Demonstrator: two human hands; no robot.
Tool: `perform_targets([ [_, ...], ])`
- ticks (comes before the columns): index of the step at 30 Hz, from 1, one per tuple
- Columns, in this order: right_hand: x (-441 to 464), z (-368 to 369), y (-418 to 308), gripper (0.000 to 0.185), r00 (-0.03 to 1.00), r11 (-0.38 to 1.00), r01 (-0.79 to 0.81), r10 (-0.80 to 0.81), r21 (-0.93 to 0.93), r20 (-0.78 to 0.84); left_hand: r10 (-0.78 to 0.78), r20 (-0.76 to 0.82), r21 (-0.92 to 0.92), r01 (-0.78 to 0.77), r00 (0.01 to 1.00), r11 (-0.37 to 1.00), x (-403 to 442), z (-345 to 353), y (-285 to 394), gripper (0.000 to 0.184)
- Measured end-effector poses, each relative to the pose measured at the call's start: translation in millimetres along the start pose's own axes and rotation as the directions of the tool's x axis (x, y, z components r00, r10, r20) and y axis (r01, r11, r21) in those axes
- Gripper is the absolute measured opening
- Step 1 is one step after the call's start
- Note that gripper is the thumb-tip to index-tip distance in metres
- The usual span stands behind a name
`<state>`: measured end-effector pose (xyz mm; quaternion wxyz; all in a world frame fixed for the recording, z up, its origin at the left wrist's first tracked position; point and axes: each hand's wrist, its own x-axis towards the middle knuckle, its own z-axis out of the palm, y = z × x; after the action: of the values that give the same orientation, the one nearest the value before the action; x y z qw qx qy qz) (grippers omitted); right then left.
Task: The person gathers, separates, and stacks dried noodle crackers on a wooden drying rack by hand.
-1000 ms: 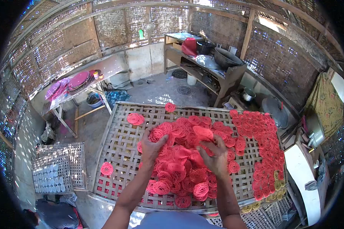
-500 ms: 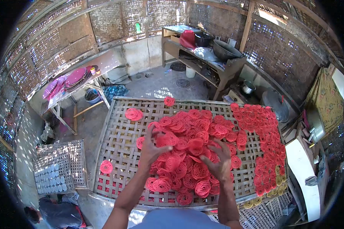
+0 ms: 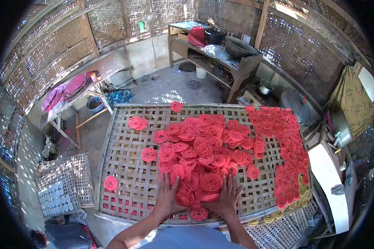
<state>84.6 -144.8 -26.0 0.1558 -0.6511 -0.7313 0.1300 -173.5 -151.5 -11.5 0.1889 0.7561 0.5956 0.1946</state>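
A heap of red, lacy coiled discs (image 3: 201, 145), resembling raw crackers, covers the middle of a woven bamboo rack (image 3: 126, 170). My left hand (image 3: 168, 197) rests against the near left side of the heap, fingers stretched out and thumb apart. On the near right side, my right hand (image 3: 224, 198) also touches the discs with its fingers spread. Several discs lie between the two hands, and one disc (image 3: 198, 214) is at the rack's near edge. Single discs, such as one red disc (image 3: 148, 155), lie apart on the left.
Rows of red discs (image 3: 286, 153) cover the rack's right side, with yellowish discs (image 3: 301, 182) at its near right edge. A bench (image 3: 247, 72) with pans stands at the back. Smaller racks (image 3: 81, 178) are low on the left, near a person's dark clothing (image 3: 66, 233).
Both hands have come down and toward me, from above the heap to its near sides. The heap's near part is drawn closer together. The view has shifted slightly.
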Motion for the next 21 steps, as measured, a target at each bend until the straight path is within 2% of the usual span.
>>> perform_targets([
  [1,3.8,6.7,-2.7,0.143,0.999,0.999,0.020,-0.019,0.029,-0.034,0.006,-0.005,-0.041,-0.006,1.000,0.999,10.2,-2.5,6.4,0.138],
  [2,7.9,-1.4,-14.5,0.133,0.992,0.996,0.063,-0.056,0.056,-0.112,0.012,-0.014,-0.081,-0.013,1.000,0.997,17.7,-4.8,9.2,0.136],
  [5,22.9,11.9,-23.8,0.121,0.963,0.987,0.110,-0.077,0.116,-0.259,0.122,-0.123,-0.115,-0.137,0.985,0.984,37.6,4.3,-1.2,0.124],
  [7,38.9,30.0,-16.9,0.111,0.947,0.985,0.102,-0.053,0.140,-0.316,0.064,-0.179,-0.409,-0.133,0.982,0.903,55.4,23.2,-13.7,0.120],
  [9,47.9,33.9,-14.9,0.100,0.945,0.974,0.108,-0.039,0.199,-0.324,0.015,-0.267,-0.506,-0.153,0.964,0.849,61.9,28.3,-17.6,0.118],
  [11,67.2,9.6,-28.0,0.091,0.958,0.949,0.122,-0.037,0.290,-0.285,-0.005,-0.402,-0.426,-0.182,0.916,0.886,69.3,2.2,0.1,0.117],
  [14,91.2,-24.1,-46.4,0.082,0.942,0.901,0.221,-0.097,0.374,-0.323,-0.081,-0.472,-0.411,-0.138,0.878,0.901,79.5,-25.6,17.8,0.113],
  [17,114.3,-56.4,-54.9,0.088,0.953,0.851,0.247,-0.126,0.464,-0.276,-0.097,-0.475,-0.482,-0.166,0.875,0.860,96.2,-42.0,19.8,0.114],
  [20,127.3,-77.4,-51.8,0.101,0.902,0.861,0.330,-0.166,0.387,-0.398,-0.086,-0.491,-0.479,-0.186,0.867,0.858,101.9,-69.1,25.5,0.110],
  [21,127.5,-82.3,-46.0,0.104,0.918,0.882,0.292,-0.149,0.371,-0.368,-0.095,-0.450,-0.465,-0.142,0.888,0.874,100.6,-71.9,20.8,0.109],
])
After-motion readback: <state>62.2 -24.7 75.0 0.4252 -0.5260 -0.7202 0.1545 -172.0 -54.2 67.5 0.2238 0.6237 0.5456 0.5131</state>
